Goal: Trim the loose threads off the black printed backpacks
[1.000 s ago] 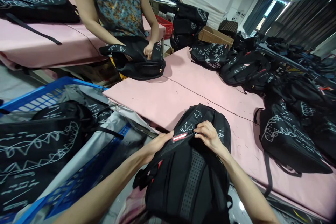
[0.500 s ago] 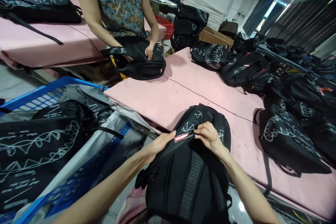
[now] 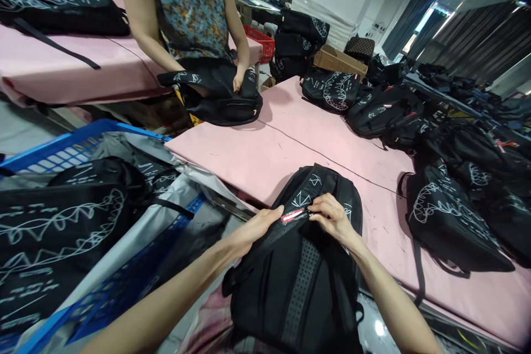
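A black backpack (image 3: 265, 287) leans against the table edge in front of me, its padded back panel towards me. White line drawings mark its shoulder straps, and a red and white label (image 3: 292, 215) sits on the left one. My left hand (image 3: 261, 225) is closed around that shoulder strap (image 3: 276, 240), thumb on top beside the label. At the label's right end, my right hand (image 3: 331, 214) pinches something small and dark with a shiny part; its kind is too small to make out. The backpack's lower end rests near my lap.
A pink-covered table (image 3: 307, 138) extends ahead, with several black backpacks (image 3: 452, 221) along its right side. To the left stands a blue plastic basket (image 3: 83, 135) of printed black bags. Across the table, a co-worker (image 3: 191, 27) handles another black backpack (image 3: 224, 105).
My left hand, the strap and its label have shifted slightly right and up. My right hand keeps its pinch beside the label. The co-worker's hand has moved slightly on the other backpack.
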Demonstrator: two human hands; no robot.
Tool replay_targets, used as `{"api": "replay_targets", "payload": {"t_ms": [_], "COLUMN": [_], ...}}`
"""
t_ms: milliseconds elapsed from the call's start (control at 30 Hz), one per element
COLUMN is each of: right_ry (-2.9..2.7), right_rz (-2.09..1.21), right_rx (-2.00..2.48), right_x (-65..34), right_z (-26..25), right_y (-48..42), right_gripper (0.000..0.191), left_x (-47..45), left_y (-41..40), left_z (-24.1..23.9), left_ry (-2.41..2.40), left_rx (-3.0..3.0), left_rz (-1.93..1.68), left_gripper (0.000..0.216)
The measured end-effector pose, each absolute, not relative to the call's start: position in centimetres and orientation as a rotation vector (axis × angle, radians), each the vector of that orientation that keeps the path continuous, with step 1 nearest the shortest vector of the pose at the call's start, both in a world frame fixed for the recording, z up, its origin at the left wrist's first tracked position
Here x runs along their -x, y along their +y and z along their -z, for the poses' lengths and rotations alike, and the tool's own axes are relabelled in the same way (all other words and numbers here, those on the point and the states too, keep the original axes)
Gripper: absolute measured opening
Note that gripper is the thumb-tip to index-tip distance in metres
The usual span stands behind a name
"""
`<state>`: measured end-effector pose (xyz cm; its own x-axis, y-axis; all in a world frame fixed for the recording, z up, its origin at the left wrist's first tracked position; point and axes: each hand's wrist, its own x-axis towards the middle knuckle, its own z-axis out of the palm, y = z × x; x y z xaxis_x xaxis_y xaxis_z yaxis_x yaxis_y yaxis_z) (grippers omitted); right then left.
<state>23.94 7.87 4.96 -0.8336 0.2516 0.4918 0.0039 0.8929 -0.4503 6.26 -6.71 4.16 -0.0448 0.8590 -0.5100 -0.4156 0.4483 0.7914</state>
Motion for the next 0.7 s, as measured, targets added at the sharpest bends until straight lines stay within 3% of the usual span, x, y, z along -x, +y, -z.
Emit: {"api": "replay_targets", "payload": {"t_ms": [400, 633, 700], "right_ry": [-2.558, -2.716, -2.661], "right_rz": [-0.568, -0.320, -0.412], "right_rx": [0.121, 0.094, 0.092], "right_x": [-23.5, -22.7, -23.1], "right_z": [-6.0, -8.0, -8.5], "right_y": [7.1, 4.4, 3.6], "right_gripper": [0.023, 0.017, 0.016], "left_x": [-6.7, -7.4, -7.4], "left_y": [-6.8, -6.5, -6.6], "left_z": [-4.2, -3.9, -4.0], "left_ry": [1.244, 1.237, 1.201], "left_rx": [-0.519, -0.627, -0.598], "left_rz": [-1.088, -1.114, -1.116], "left_gripper": [0.056, 0.054, 0.054]}}
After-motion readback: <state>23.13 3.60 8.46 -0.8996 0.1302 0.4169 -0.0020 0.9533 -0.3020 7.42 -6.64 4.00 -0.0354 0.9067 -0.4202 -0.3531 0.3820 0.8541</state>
